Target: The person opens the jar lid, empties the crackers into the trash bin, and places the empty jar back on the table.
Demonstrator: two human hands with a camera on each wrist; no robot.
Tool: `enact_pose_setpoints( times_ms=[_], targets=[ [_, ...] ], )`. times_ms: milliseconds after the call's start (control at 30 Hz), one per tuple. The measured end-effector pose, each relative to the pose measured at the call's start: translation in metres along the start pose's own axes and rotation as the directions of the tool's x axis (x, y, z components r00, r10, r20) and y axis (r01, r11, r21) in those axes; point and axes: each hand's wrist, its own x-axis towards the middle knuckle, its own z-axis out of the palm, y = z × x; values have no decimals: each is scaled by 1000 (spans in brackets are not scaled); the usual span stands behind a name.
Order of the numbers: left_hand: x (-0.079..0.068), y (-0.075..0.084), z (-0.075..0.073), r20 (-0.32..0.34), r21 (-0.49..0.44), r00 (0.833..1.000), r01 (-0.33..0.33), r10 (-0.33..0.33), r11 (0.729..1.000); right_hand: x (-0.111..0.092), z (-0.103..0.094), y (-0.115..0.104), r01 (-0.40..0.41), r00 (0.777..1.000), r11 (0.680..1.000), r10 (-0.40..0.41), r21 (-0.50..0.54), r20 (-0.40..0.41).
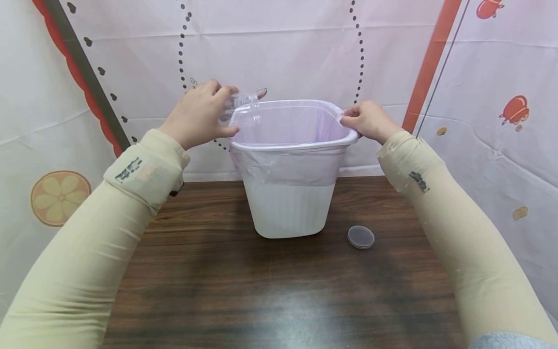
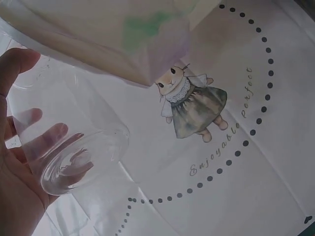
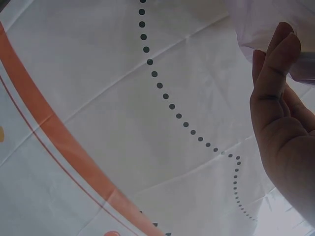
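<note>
My left hand (image 1: 202,114) grips a clear plastic jar (image 1: 244,101), fingers and thumb spread around its side. The jar lies tilted on its side at the left of a white trash can (image 1: 287,208), its threaded mouth pointing over the rim. In the left wrist view, the round bottom of the jar (image 2: 83,162) faces the camera, and the see-through wall shows fingers behind it. A pale purple trash bag (image 1: 292,162) lines the can and folds down over its outside. At the right corner, my right hand (image 1: 370,120) pinches the bag-covered rim between thumb and fingers.
A round clear lid (image 1: 361,236) lies on the dark wooden table (image 1: 270,291), right of the can's base. Behind the can hangs a white printed cloth (image 1: 270,53) with dotted lines, which also covers both sides.
</note>
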Motion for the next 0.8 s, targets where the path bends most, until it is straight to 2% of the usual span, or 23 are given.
enact_pose_setpoints(
  times_ms=[300, 567, 667, 800],
  targets=[
    [-8, 1, 3, 10, -87, 997, 82, -81, 993, -1, 1, 3, 16, 1000, 1000, -16, 1, 5],
    [-14, 0, 6, -37, -158, 990, 131, -138, 979, -2, 0, 3, 9, 1000, 1000, -9, 1, 10],
    [-16, 0, 7, -30, -188, 985, 162, -170, 969, -3, -1, 3, 9, 1000, 1000, -9, 0, 9],
    [-22, -2, 11, -60, -239, 977, 184, -204, 954, -4, -2, 4, 4, 1000, 1000, -4, 9, 11]
  ],
)
